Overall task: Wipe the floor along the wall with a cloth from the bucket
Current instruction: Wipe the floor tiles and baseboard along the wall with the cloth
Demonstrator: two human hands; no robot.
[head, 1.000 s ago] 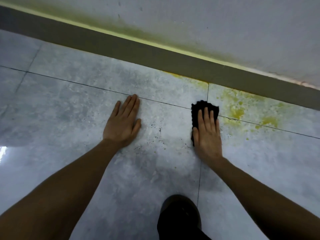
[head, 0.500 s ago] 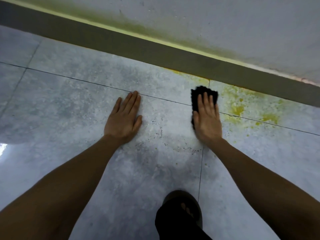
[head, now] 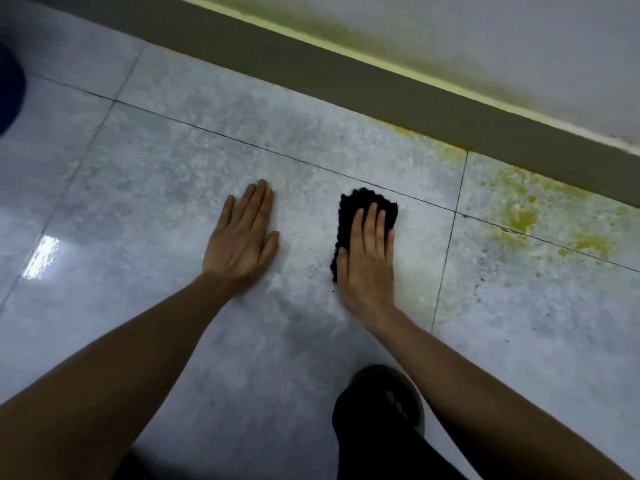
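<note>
Black cloth [head: 360,216] lies flat on the grey tiled floor [head: 173,174] under the right hand [head: 367,261], whose straight fingers press it down, while the left hand [head: 242,244] rests spread flat just beside it, yellow stains [head: 523,220] near the baseboard [head: 381,81].

Subject: person, head view | arms: both forearms bare, no sleeves visible, entering from lower left and lower right of frame | hands: left hand [head: 242,242] and right hand [head: 367,258] bare, no gloves, rings or watch seen | legwear: dark fabric [head: 377,441], bottom centre | footwear: sandal [head: 412,393], toes showing, bottom centre
</note>
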